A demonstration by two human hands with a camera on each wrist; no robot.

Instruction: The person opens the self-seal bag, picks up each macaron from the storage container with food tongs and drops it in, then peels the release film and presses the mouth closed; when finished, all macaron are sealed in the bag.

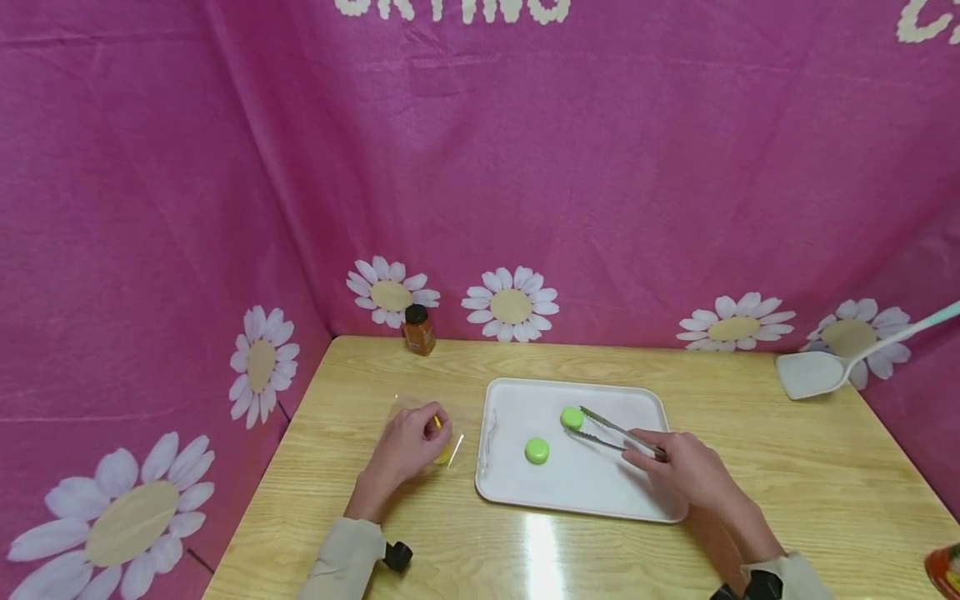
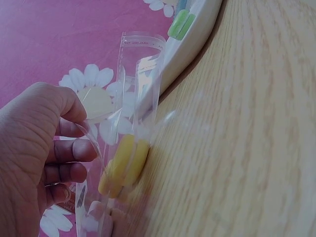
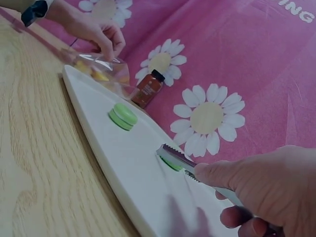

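My left hand [image 1: 411, 442] pinches the edge of a clear plastic bag [image 2: 143, 42] on the table, left of the tray. Yellow macarons [image 2: 129, 160] lie inside the bag; their exact number is hard to tell through the plastic. My right hand [image 1: 690, 467] holds metal tongs [image 1: 618, 430] over the white tray [image 1: 600, 492]. The tong tips lie on either side of one green macaron [image 1: 572, 417] on the tray; whether they squeeze it I cannot tell. A second green macaron [image 1: 537, 451] sits nearer and to the left on the tray.
A small brown bottle [image 1: 419, 331] with a black cap stands at the table's back left. A white spatula [image 1: 813, 373] is at the back right. Part of a red container [image 1: 943, 571] shows at the right edge. Pink cloth [image 1: 600, 167] with daisies hangs behind the table.
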